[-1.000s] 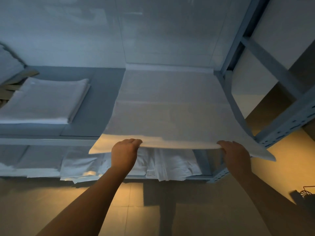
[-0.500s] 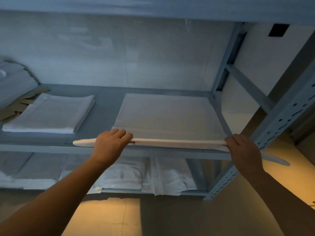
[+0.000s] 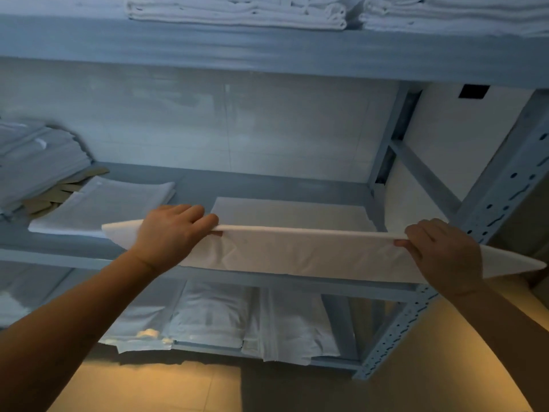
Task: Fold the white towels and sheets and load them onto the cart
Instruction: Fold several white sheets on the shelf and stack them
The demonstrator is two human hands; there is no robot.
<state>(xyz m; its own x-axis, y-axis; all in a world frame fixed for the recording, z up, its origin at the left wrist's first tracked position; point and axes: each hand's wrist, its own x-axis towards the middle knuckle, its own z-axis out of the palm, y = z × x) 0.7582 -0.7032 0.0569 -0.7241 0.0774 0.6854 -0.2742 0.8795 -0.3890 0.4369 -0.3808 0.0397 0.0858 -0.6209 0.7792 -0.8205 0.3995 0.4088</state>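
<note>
We grip the white sheet point(image 3: 297, 251) by its near edge, left hand point(image 3: 170, 233) and right hand point(image 3: 442, 254) both clamped on it, above the middle shelf point(image 3: 267, 185).

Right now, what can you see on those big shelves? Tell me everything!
Held sheet: one, white, lifted at the middle shelf's front, far part lying on the shelf.
Folded sheet: one, white, middle shelf, left.
Linen pile: one, white, far left.
Folded towels: stacks, white, top shelf.
Bagged linens: several, white, bottom shelf.
Shelving rack: one, grey-blue.
Hands: left hand and right hand, gripping the held sheet's near edge.
</note>
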